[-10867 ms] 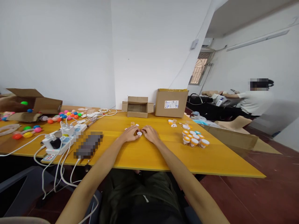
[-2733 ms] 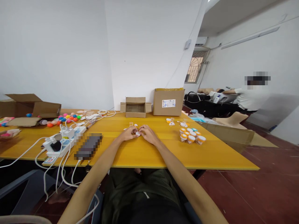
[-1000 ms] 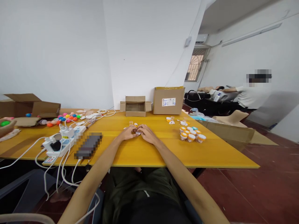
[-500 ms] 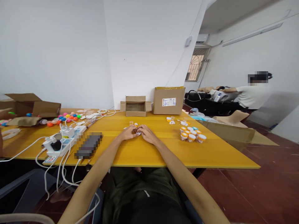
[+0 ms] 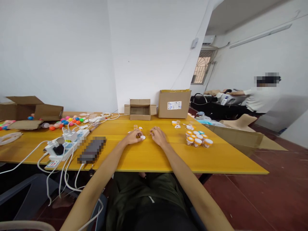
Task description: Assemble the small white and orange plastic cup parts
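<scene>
"What sort of place is it?"
"A simple workroom, by the look: cartons [image 5: 174,113] and a power strip [image 5: 69,147] on the surface [image 5: 144,158], a person [image 5: 261,99] beyond."
"And the room?"
"White walls [image 5: 149,57], barred window [image 5: 202,69], red floor [image 5: 271,192]."

The hands [image 5: 132,137] are bare, and slender bare forearms [image 5: 106,175] run back from them. A plain black top [image 5: 166,216] covers the torso. Below it sit loose trousers [image 5: 126,191] of dark olive green, softly creased, with one short, slanting white mark [image 5: 151,199], too small to identify, near the waist.
</scene>
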`<state>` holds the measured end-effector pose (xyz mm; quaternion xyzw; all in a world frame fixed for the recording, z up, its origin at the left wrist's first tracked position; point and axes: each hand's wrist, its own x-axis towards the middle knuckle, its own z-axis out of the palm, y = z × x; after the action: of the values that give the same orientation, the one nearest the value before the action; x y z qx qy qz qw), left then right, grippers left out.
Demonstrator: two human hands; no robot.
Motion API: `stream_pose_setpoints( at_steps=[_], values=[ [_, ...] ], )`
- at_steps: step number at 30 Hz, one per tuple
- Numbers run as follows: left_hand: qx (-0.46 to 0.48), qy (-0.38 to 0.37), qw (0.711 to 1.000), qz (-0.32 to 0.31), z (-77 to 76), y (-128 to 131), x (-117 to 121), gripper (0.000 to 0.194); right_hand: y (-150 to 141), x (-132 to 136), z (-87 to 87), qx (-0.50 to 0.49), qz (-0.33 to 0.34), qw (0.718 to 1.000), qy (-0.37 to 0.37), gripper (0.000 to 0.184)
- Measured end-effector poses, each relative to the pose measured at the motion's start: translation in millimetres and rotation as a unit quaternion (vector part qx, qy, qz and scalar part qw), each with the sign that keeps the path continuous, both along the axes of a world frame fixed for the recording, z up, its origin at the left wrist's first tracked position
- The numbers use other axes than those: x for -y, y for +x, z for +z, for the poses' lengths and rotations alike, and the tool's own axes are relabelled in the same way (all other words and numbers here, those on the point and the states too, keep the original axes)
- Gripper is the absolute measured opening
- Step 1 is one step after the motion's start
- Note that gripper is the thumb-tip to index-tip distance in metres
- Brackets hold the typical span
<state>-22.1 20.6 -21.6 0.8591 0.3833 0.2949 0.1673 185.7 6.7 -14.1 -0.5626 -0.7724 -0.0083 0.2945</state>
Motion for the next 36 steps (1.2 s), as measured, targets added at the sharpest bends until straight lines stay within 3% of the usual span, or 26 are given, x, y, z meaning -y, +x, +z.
stream_pose_setpoints(
  at_steps=[5, 13, 23, 27, 33, 36],
  values=[
    [-0.004, -0.004, 1.000, 0.010, 0.7, 0.3, 1.4, 0.027, 1.0, -3.0, -3.3, 0.035, 0.027, 0.999, 0.005, 0.016],
    [0.004, 0.002, 1.000, 0.005, 0.2, 1.0, 0.0, 0.019, 6.0, -21.8, -22.1, 0.079, 0.130, 0.984, 0.095, 0.020],
    [-0.003, 0.007, 1.000, 0.005, 1.7, 1.5, 1.1, 0.018, -2.4, -20.5, -18.3, 0.156, 0.145, 0.970, 0.114, 0.027],
    [-0.008, 0.009, 1.000, 0.004, 2.5, 1.5, 1.3, 0.019, -1.7, -20.4, -17.9, 0.125, 0.154, 0.974, 0.108, 0.025],
    [-0.004, 0.002, 1.000, 0.005, 1.8, 1.0, 1.3, 0.019, 1.1, -16.4, -16.1, 0.001, 0.126, 0.990, 0.063, 0.016],
    [-0.002, -0.001, 1.000, 0.004, 1.4, 0.3, 1.3, 0.020, -0.6, -12.9, -13.9, -0.040, 0.145, 0.987, 0.055, 0.016]
  ],
)
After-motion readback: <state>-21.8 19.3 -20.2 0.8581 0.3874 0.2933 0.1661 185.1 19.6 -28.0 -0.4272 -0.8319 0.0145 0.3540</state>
